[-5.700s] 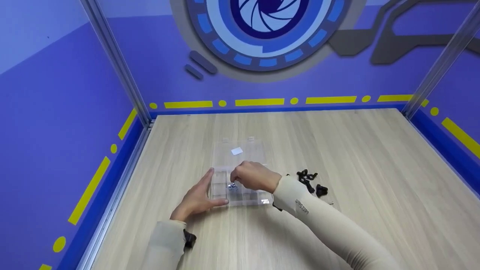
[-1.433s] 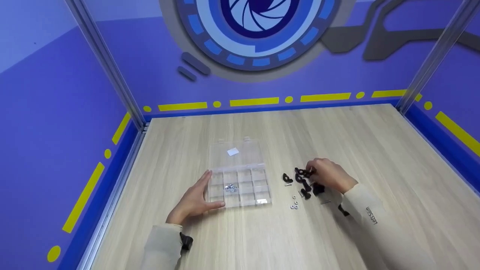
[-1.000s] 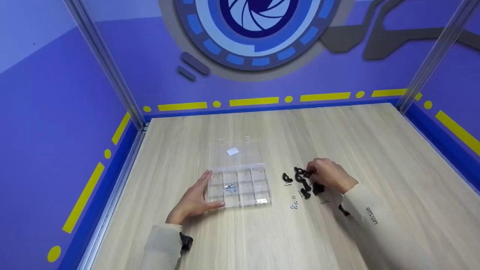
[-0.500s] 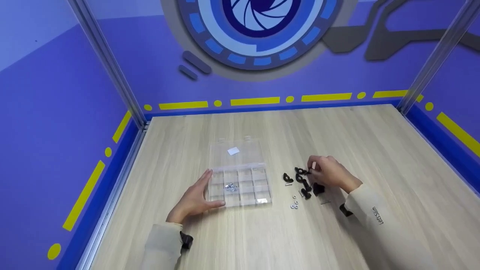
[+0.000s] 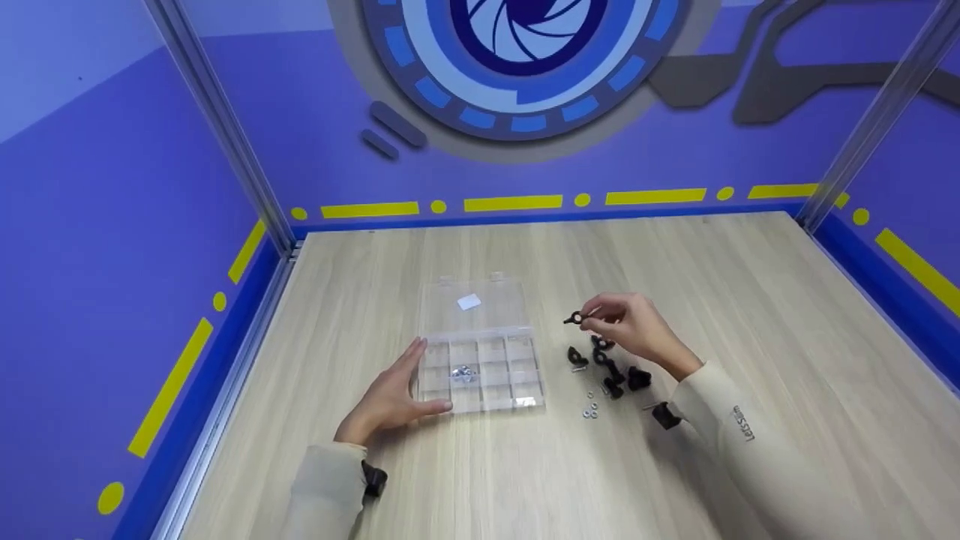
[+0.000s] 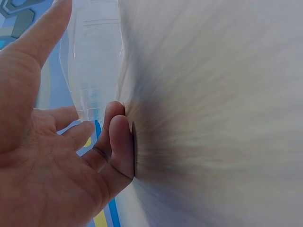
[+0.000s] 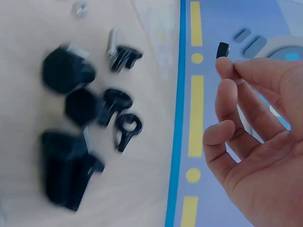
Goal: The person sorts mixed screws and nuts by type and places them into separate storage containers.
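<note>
My right hand (image 5: 630, 322) pinches a small black ring-shaped part with a short stem (image 5: 572, 319) between thumb and fingertips, held above the table. In the right wrist view only one dark end (image 7: 223, 49) sticks out past the fingertips. Below it lie several black plastic parts (image 5: 613, 386), among them knobs and another ringed piece (image 7: 129, 125). My left hand (image 5: 390, 401) rests along the left side of a clear compartment box (image 5: 495, 410), thumb at the front edge and fingers by the rear left corner. Small shiny metal pieces (image 5: 463, 373) sit in one compartment.
The box's clear lid (image 5: 499, 304) is folded back flat, with a white label (image 5: 469, 301) on it. Several small nuts (image 5: 594, 406) and loose metal screws or pins (image 5: 579, 369) lie right of the box. A patterned blue wall (image 5: 525, 180) bounds the wooden table (image 5: 690, 270).
The right hand left the box earlier and reached the black parts. Since half a second ago it has lifted one ringed black part up and to the left. The left hand stays at the box.
</note>
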`<action>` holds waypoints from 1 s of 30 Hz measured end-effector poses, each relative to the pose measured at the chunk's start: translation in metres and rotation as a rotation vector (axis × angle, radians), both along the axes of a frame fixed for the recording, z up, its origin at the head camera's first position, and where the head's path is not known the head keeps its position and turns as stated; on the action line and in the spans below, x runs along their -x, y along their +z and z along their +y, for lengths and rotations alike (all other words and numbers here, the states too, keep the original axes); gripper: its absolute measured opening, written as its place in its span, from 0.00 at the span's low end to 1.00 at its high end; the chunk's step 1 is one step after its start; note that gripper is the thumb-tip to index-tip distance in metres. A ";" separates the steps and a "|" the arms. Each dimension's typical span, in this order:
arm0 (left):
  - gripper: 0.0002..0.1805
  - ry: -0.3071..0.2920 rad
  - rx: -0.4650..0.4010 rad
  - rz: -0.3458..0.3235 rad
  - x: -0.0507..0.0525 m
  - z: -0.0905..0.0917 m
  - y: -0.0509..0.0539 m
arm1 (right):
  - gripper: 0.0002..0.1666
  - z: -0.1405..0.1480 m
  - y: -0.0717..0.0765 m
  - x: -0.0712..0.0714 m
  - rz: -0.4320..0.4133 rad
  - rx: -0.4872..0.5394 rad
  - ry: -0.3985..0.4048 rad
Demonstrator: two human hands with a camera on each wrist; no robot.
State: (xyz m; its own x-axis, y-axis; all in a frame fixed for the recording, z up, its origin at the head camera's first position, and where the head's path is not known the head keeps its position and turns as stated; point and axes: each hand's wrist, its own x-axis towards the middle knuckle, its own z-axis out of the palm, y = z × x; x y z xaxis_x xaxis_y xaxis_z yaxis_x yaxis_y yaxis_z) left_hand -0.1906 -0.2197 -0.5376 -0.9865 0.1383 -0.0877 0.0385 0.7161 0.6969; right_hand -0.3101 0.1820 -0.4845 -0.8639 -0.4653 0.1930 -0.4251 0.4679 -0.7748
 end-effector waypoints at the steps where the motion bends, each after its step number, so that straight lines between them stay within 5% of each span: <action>1: 0.65 -0.001 0.000 0.001 0.000 0.000 0.000 | 0.06 -0.004 0.002 0.000 0.007 0.005 0.001; 10: 0.65 -0.008 -0.001 0.002 0.001 -0.001 0.001 | 0.08 -0.037 0.013 0.000 0.045 0.000 0.050; 21: 0.64 -0.007 -0.019 0.003 0.000 0.000 0.000 | 0.05 -0.081 0.016 -0.002 0.295 -0.081 0.143; 30: 0.64 -0.002 -0.023 0.017 0.001 0.001 0.000 | 0.06 -0.120 0.014 -0.004 0.359 -0.167 0.191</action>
State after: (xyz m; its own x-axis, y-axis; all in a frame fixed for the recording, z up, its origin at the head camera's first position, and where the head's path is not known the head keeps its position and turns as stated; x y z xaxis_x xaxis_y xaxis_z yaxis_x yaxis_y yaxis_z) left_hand -0.1913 -0.2191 -0.5378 -0.9875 0.1421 -0.0676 0.0520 0.7001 0.7122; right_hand -0.3066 0.0615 -0.4704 -0.6508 -0.6607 0.3740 -0.7450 0.4608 -0.4824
